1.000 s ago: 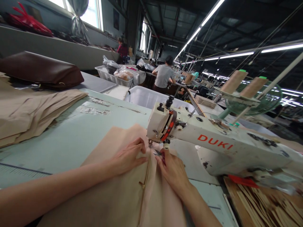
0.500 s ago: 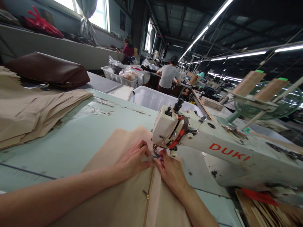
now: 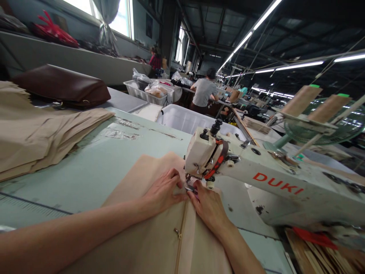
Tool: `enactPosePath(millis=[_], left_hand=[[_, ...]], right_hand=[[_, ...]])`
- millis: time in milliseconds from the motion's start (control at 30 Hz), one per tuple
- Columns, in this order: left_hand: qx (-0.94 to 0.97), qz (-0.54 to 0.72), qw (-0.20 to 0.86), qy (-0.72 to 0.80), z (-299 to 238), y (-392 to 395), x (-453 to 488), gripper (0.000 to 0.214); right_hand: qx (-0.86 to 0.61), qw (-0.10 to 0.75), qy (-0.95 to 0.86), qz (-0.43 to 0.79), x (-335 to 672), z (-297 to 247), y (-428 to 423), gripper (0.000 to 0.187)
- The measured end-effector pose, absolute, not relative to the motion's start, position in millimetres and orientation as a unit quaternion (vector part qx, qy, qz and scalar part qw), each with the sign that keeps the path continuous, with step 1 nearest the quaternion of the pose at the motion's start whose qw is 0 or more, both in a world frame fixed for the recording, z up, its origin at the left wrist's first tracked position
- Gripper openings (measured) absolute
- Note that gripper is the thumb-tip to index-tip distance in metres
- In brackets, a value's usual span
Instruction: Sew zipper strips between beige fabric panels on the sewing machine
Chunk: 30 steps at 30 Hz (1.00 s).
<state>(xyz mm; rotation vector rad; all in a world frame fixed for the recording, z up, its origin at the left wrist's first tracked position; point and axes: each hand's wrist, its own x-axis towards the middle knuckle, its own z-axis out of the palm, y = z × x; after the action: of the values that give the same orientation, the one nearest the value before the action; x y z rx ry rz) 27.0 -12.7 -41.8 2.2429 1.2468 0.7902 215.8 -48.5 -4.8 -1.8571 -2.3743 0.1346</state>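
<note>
A beige fabric panel (image 3: 142,232) lies under the sewing machine head (image 3: 201,156), with a zipper (image 3: 182,224) running lengthwise along it. The zipper's metal pull (image 3: 178,233) sits below my hands. My left hand (image 3: 165,188) rests on the panel left of the zipper, its fingers bent and thumb close to the zipper, gripping the fabric near the presser foot. Just right of the needle area, my right hand (image 3: 209,203) is closed around a small dark metal tool (image 3: 189,187) with a purple part, which looks like thread snips. My fingers partly hide it.
Stacked beige pieces (image 3: 37,133) and a dark brown leather bag (image 3: 62,85) lie at the left. A white plastic bin (image 3: 182,118) stands behind the machine. Thread cones (image 3: 302,101) and a green fan (image 3: 339,114) are at the right. A person (image 3: 203,91) works farther back.
The view has shifted slightly. The zipper pull has turned a little on the fabric. Both hands keep nearly the same place by the machine head.
</note>
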Motion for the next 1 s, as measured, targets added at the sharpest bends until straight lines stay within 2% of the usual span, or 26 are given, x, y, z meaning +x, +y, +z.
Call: enactPosePath(millis=[400, 633, 767, 867, 1000], left_hand=[[0.817, 0.275, 0.223, 0.455, -41.1, -8.9, 29.0, 0.026], [0.81, 0.284, 0.236, 0.456, -37.9, -11.2, 27.2, 0.028], [0.82, 0.286, 0.239, 0.435, -34.0, -14.3, 24.7, 0.004], [0.826, 0.29, 0.229, 0.426, -30.8, -17.0, 24.6, 0.014], [0.83, 0.293, 0.22, 0.421, -30.2, -20.3, 24.9, 0.014]], right_hand=[[-0.541, 0.278, -0.772, 0.185, 211.6, -10.2, -52.8, 0.024], [-0.599, 0.199, -0.76, 0.151, 233.4, -9.7, -61.1, 0.022], [-0.601, 0.163, -0.766, 0.16, 236.5, -4.8, -65.6, 0.021], [-0.573, 0.133, -0.789, 0.178, 231.2, 0.8, -67.1, 0.018], [-0.576, 0.09, -0.802, 0.125, 225.2, 0.9, -66.2, 0.019]])
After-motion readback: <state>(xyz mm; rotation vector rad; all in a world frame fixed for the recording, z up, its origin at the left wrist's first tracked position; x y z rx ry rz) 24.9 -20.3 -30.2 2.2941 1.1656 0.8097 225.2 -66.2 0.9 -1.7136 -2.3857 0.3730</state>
